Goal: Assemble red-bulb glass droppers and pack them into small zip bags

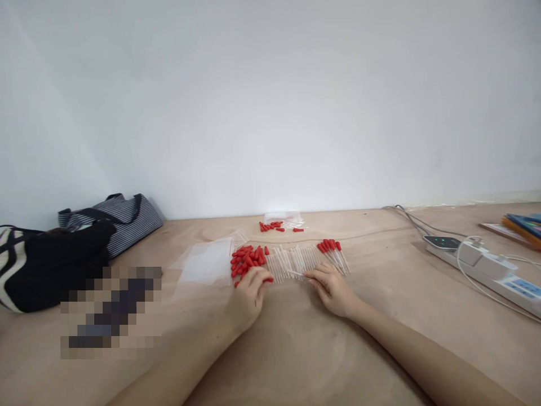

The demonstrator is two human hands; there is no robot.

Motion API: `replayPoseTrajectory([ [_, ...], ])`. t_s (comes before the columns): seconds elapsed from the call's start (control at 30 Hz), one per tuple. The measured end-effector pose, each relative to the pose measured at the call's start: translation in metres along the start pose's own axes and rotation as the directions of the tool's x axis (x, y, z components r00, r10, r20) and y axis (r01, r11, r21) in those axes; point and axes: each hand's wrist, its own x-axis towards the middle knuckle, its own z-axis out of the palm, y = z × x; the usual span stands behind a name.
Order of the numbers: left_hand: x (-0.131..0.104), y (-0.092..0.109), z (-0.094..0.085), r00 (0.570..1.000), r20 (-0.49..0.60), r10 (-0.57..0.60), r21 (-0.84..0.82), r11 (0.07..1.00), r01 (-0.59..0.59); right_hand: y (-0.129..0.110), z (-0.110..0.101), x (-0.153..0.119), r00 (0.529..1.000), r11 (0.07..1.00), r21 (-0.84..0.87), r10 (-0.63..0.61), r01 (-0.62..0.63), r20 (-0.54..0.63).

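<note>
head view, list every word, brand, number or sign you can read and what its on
No text can be read.
Power strip: blue label, print too small.
Black device: green marks, too small to tell if digits.
Books: any print too blurred.
Red caps, tubes, plastic sheets: no text seen.

Red bulbs point(249, 258) lie heaped at nine o'clock of slim, clear tubes point(296, 258). Red-capped droppers point(336, 255) slant at three o'clock. One bulb point(269, 279) and one tube point(296, 274) are held.

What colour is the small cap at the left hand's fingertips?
The cap at the left hand is red, seen in the head view.
</note>
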Motion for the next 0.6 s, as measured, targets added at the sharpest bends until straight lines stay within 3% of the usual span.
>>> replayPoseTrajectory([
  [0.07, -0.008, 0.008, 0.004, 0.988, 0.151, -0.015, -0.076, 0.997, 0.027, -0.003, -0.001, -0.001, 0.999, 0.999, 0.023, 0.031, -0.031, 0.01],
  [0.13, -0.012, 0.011, 0.005, 0.977, 0.198, -0.078, -0.089, 0.991, 0.097, -0.006, -0.002, -0.002, 0.998, 0.996, 0.05, 0.069, -0.069, 0.006],
  [0.23, -0.011, 0.011, 0.005, 0.969, 0.207, -0.134, -0.089, 0.984, 0.155, -0.009, -0.001, -0.003, 0.996, 0.994, 0.074, 0.084, -0.085, 0.018],
  [0.6, -0.009, 0.015, 0.003, 0.971, 0.177, -0.163, -0.128, 0.974, 0.187, -0.022, 0.011, -0.007, 0.998, 0.996, 0.09, -0.017, 0.011, 0.067],
])
